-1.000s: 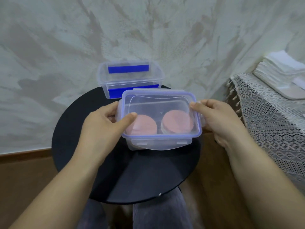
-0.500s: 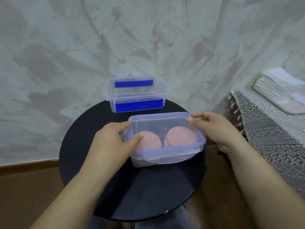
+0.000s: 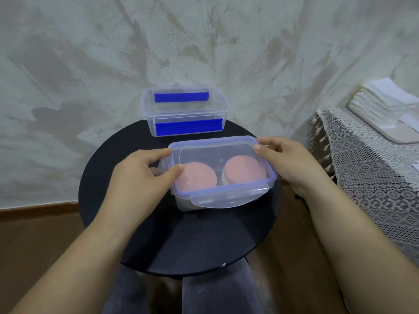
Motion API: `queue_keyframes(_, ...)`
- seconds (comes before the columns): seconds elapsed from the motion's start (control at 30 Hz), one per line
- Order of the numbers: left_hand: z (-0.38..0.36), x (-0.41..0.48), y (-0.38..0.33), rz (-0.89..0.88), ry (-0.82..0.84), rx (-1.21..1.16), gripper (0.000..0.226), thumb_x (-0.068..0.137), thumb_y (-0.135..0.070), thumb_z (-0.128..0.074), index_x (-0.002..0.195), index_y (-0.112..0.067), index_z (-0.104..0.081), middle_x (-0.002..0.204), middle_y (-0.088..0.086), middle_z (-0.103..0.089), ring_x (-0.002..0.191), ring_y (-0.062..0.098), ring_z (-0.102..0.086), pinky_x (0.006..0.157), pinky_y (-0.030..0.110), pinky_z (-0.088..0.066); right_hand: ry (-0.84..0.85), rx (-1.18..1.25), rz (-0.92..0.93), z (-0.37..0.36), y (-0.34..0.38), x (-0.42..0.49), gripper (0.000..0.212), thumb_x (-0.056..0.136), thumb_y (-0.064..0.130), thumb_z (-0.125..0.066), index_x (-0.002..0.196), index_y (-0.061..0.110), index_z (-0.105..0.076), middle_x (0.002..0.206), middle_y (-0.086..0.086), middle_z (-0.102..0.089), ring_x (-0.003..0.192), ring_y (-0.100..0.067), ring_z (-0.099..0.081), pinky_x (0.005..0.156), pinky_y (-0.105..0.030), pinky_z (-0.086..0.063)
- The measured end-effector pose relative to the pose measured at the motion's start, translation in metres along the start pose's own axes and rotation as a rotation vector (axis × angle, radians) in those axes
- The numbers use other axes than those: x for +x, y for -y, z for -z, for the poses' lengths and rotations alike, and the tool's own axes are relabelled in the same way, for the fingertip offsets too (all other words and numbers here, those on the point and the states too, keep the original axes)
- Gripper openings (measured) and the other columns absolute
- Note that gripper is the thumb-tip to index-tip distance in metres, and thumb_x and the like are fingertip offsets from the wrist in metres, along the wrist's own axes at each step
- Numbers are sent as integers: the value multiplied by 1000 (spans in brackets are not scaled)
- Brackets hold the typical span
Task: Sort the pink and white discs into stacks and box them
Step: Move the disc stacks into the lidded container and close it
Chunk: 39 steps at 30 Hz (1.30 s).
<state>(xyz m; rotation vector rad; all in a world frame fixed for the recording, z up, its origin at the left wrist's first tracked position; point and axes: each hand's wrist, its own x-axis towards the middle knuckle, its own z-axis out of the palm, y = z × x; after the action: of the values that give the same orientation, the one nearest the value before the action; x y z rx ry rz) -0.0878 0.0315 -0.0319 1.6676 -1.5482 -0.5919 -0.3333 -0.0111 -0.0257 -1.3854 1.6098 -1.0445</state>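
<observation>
While a second ago the lidded box [image 3: 223, 189] overlapped the open box [image 3: 184, 112] at 12 o'clock, it now sits apart from it on the black table [image 3: 181, 236]. My left hand [image 3: 138, 177] pinches its 9 o'clock edge, and my right hand [image 3: 288, 162] pinches its 3 o'clock corner. I count two boxes, with two pink-topped stacks [image 3: 196, 179] inside the nearer one.

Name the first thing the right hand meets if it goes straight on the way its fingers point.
The right hand points left, and its fingertips touch the clear lid at its far right corner, so the lid comes first. Past it, probably the left hand.
</observation>
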Motion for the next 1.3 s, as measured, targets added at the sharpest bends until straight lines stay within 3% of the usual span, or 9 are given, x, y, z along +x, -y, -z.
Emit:
queue_keyframes(0.13, -1, 0, 2, -2, 6, -15, 38, 80, -33, -68, 117, -31, -62, 100, -13, -62, 79, -7, -58, 61, 4, -35, -7, 13, -5, -3, -1, -1, 13, 90, 24, -59, 101, 24, -66, 89, 6, -67, 72, -4, -62, 54, -12, -49)
queue_keyframes(0.27, -6, 3, 4, -51, 13, 51, 40, 82, -34, -64, 121, -29, -60, 102, -12, -59, 83, 0, -55, 66, 3, -34, 5, -21, -13, -1, -1, -1, 12, 91, 27, -57, 100, 28, -65, 96, -5, -68, 75, -17, -61, 61, -28, -47)
queue_keyframes(0.43, -7, 0, 3, -212, 25, 222, 41, 87, -28, -59, 127, -21, -55, 138, -5, -44, 124, 8, -41, 98, 17, -29, -22, -32, 17, -2, -3, -1, 24, 91, 25, -58, 113, 19, -61, 92, -6, -62, 61, -16, -53, 38, -17, -39)
queue_keyframes(0.5, -10, -2, 0, -258, 85, 255, 42, 90, -29, -53, 132, -23, -50, 147, -4, -35, 133, 9, -32, 103, 18, -21, -44, 8, 4, -3, -6, -1, 29, 89, 25, -60, 117, 16, -60, 97, -9, -64, 65, -18, -56, 42, -19, -44)
queue_keyframes(0.63, -16, -3, -4, -240, 170, 254, 50, 92, -37, -47, 139, -24, -39, 154, -7, -21, 140, 8, -19, 108, 21, -15, -67, 191, -119, 1, -9, 2, 31, 83, 22, -68, 111, 9, -64, 100, -10, -68, 80, -19, -65, 77, -32, -54)
queue_keyframes(0.73, -16, -2, -4, -255, 179, 295, 51, 92, -38, -45, 141, -24, -37, 154, -7, -20, 140, 10, -19, 111, 26, -17, -33, 199, -145, 3, -9, 2, 24, 80, 24, -71, 102, 14, -66, 95, -8, -68, 75, -18, -65, 69, -30, -53)
queue_keyframes(0.9, -12, -1, -3, -239, 153, 261, 49, 91, -32, -49, 139, -23, -40, 153, -7, -24, 138, 7, -23, 103, 18, -17, 22, 121, -153, 8, -3, 5, 9, 90, 23, -60, 90, 19, -68, 72, 2, -65, 51, -6, -56, 43, -18, -46)
queue_keyframes(1.1, -10, 4, -5, -218, 208, 325, 56, 91, -40, -45, 143, -22, -32, 155, -8, -18, 140, 9, -17, 110, 24, -16, 84, 164, -220, 15, -1, 10, 19, 84, 21, -67, 101, 13, -68, 76, -1, -67, 51, -5, -59, 44, -17, -47)
queue_keyframes(1.3, -12, 4, -16, -326, 331, 478, 53, 95, -43, -34, 145, -31, -21, 157, -6, -2, 144, 13, 5, 116, 32, 2, 108, 193, -207, 18, 2, 6, 13, 85, 13, -65, 98, 14, -66, 77, -2, -67, 54, -5, -61, 45, -16, -48)
